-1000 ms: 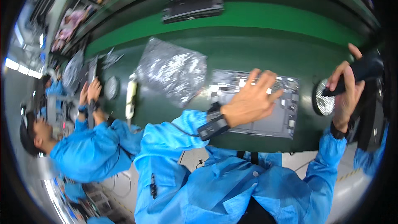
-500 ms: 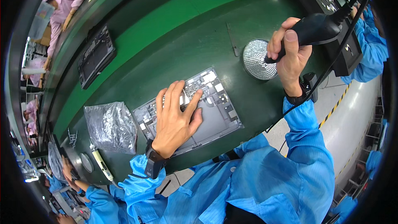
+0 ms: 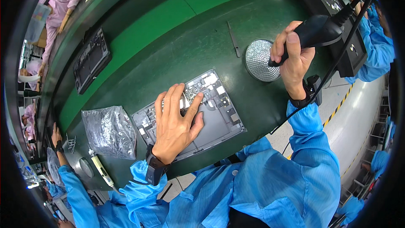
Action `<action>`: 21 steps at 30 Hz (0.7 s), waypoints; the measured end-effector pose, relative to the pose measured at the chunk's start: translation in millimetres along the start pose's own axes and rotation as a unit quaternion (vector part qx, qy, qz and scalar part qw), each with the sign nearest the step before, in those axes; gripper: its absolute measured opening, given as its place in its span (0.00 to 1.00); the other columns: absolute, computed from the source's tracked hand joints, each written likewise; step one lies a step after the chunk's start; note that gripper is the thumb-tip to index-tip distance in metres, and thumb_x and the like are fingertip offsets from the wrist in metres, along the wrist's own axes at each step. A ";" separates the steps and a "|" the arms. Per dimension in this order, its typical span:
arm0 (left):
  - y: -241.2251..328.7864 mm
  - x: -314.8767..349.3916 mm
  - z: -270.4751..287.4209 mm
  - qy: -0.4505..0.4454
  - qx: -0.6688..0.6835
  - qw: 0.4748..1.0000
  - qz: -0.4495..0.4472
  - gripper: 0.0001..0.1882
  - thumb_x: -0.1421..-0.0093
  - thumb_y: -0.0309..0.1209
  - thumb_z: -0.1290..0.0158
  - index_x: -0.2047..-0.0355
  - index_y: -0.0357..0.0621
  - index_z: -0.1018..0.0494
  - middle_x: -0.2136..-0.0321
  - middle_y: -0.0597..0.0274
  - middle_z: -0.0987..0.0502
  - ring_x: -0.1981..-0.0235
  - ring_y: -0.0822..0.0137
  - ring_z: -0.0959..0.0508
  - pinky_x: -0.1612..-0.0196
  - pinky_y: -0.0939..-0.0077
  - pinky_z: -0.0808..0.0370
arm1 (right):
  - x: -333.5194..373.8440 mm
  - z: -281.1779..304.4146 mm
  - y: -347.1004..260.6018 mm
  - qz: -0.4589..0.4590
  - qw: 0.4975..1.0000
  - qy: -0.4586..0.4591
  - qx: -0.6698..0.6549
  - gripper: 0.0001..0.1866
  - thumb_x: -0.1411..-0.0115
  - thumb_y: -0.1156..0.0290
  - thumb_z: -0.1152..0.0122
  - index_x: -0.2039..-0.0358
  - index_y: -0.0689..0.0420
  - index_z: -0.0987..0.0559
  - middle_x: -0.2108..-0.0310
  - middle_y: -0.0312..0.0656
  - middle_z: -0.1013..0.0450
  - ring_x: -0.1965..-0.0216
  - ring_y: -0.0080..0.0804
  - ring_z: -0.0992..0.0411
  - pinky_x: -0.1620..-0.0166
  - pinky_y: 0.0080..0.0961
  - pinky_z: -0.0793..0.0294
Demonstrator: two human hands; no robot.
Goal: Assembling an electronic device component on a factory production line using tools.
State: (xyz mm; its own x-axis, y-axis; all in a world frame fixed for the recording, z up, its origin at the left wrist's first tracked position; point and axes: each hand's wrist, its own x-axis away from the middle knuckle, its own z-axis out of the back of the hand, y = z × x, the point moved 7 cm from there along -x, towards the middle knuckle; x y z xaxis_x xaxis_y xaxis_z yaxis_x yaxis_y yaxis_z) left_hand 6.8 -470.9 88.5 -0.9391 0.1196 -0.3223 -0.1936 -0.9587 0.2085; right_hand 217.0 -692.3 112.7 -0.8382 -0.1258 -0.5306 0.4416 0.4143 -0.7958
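My left hand [image 3: 175, 122] lies with fingers spread on an opened grey laptop base [image 3: 221, 120]. Its fingertips rest by the exposed circuit board [image 3: 195, 90], and the palm covers part of the casing. Raised to the right, my right hand [image 3: 295, 57] is closed around a black corded hand tool [image 3: 318, 31] with a bulging body and a narrow end. That narrow end is over a round silver dish [image 3: 259, 61] with a dimpled, glittering surface; whether they touch I cannot tell.
Left of the laptop lie a grey plastic bag [image 3: 110, 131] and a pale yellow corded tool [image 3: 101, 171]. Dark tweezers [image 3: 233, 39] lie beyond the dish. A second casing [image 3: 90, 61] stands at far left; a black tray [image 3: 320, 0] at far right. Co-workers sit on both sides.
The view has shifted slightly, moving the bench things a little left. Both my hands keep their holds. At the left, a co-worker's arm has stretched farther forward.
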 end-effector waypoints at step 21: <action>-0.5 2.3 0.0 0.012 0.005 1.000 0.005 0.27 0.44 0.30 0.33 0.42 0.48 0.16 0.37 0.39 0.30 0.35 0.39 0.27 0.34 0.40 0.32 | 7.1 -0.3 2.9 0.006 0.999 -0.026 0.020 0.09 0.22 0.70 0.41 0.53 0.64 0.27 0.81 0.35 0.30 0.82 0.21 0.33 0.76 0.22 0.34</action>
State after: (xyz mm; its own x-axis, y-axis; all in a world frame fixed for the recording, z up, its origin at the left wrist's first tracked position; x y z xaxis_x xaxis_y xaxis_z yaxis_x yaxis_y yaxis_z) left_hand 4.7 -470.1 87.7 -0.9342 0.1038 -0.3413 -0.1873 -0.9570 0.2215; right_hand 212.2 -691.7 106.8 -0.8153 -0.1682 -0.5541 0.4652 0.3796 -0.7997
